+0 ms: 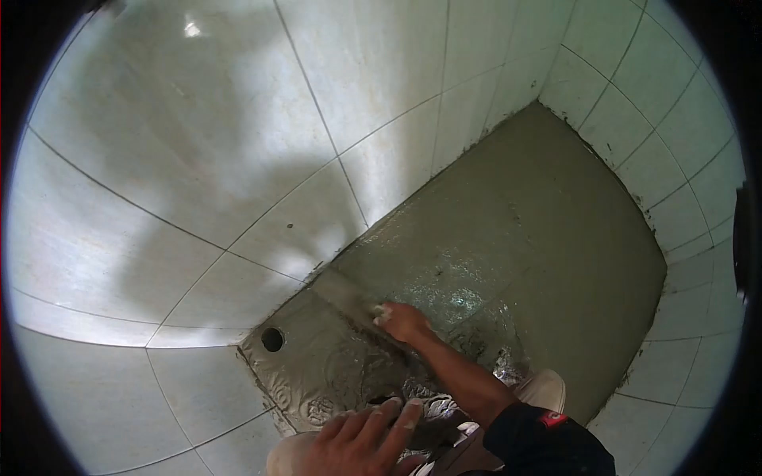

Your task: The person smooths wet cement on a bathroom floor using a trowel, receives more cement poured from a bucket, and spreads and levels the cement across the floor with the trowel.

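Grey wet mortar (571, 238) covers the floor, smooth at the right and rougher near the drain hole (272, 339). My right hand (401, 321) is closed around the handle of a flat trowel (343, 293), which is blurred and lies on the mortar, its far end close to the wall. At the bottom, my left hand (361, 440) has its fingers spread and smeared with mortar, near my knee, holding nothing visible.
Pale tiled walls (262, 190) enclose the floor at the left, back and right. Light tiles (87, 404) lie beyond the mortar's edge at the lower left. A dark object (742, 242) shows at the far right edge.
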The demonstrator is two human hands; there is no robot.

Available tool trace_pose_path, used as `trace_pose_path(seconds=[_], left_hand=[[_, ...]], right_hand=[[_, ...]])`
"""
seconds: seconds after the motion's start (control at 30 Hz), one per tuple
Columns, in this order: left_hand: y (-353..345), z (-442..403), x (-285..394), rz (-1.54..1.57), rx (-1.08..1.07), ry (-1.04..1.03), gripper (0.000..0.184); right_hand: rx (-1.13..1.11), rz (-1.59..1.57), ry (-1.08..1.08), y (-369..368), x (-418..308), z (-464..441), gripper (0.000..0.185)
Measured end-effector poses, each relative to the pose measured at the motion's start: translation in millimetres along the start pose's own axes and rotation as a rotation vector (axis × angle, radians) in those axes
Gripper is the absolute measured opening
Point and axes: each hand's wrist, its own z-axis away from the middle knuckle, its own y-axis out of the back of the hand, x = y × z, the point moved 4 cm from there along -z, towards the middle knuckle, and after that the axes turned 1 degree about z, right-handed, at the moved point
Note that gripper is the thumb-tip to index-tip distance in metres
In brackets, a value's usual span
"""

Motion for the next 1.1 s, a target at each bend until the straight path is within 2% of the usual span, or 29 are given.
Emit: trace_pose_path(seconds=[0.03, 0.1, 0.13, 0.2, 0.27, 0.33, 0.43, 0.5, 0.57, 0.6, 0.63, 0.67, 0.7, 0.73, 0.77, 0.83, 0.87, 0.93, 0.97, 1.03, 1.1], left_hand=[[-1, -1, 1, 0.008, -0.013, -0.014, 0.068], [-1, 1, 3, 0.004, 0.005, -0.024, 0.068], [-1, -1, 5, -0.004, 0.017, -0.060, 0.067], [-1, -4, 6, 0.003, -0.021, -0.053, 0.066], [-3, -9, 7, 0.005, -0.059, -0.067, 0.065], [-2, -10, 9, -0.031, -0.011, -0.073, 0.064], [4, -14, 11, -0.027, -0.024, -0.079, 0.064], [8, -14, 9, -0.041, -0.023, -0.091, 0.064], [10, -12, 6, -0.041, -0.020, -0.083, 0.065], [10, -10, 5, -0.029, -0.026, -0.084, 0.065], [10, -9, 3, -0.016, -0.032, -0.079, 0.065], [10, -9, 1, -0.012, -0.034, -0.064, 0.065], [10, -8, 0, -0.021, -0.036, -0.066, 0.065], [10, -6, -1, -0.031, -0.032, -0.064, 0.064], [10, -6, -4, -0.029, -0.022, -0.035, 0.064], [6, -4, -5, -0.024, -0.021, -0.065, 0.063], [5, -4, -6, -0.020, -0.012, -0.038, 0.063], [2, -2, -6, -0.016, -0.010, -0.040, 0.066], [2, -3, -7, -0.010, -0.009, -0.010, 0.066], [5, -7, -5, 0.036, 0.023, -0.019, 0.069], [8, -9, -3, 0.016, 0.014, -0.022, 0.069]], right_hand=[[-0.007, 0.005, 0.014, 7, 1, -3, 0.052], [-0.004, -0.087, -0.103, 41, -7, 4, 0.048], [0.007, -0.093, -0.112, 35, -2, 0, 0.048], [-0.058, -0.034, 0.019, 8, 7, -6, 0.046], [-0.001, -0.070, 0.115, -20, 0, 0, 0.044], [-0.227, 0.011, 0.149, -39, -3, 2, 0.045], [-0.127, -0.013, 0.022, -19, 10, 15, 0.044], [0.087, -0.174, 0.095, 33, 33, 23, 0.039], [0.282, -0.227, -0.055, 81, 92, 25, 0.036], [0.283, -0.111, -0.280, 129, 102, 39, 0.040], [0.518, -0.149, -0.322, 142, 150, 37, 0.040], [0.649, -0.152, -0.467, 160, 189, 42, 0.035], [0.827, -0.169, -0.439, 190, 192, 62, 0.035], [0.877, -0.131, -0.398, 185, 272, 47, 0.039], [0.868, -0.225, -0.375, 206, 283, 61, 0.041], [1.157, -0.078, -0.400, 204, 356, 51, 0.043], [1.137, -0.079, -0.379, 211, 338, 49, 0.043], [0.774, -0.409, -0.526, 213, 295, 49, 0.045], [0.745, -0.405, -0.516, 202, 284, 39, 0.045], [0.571, -0.519, -0.452, 174, 262, 19, 0.062], [0.500, -0.536, -0.488, 157, 188, 18, 0.063]])
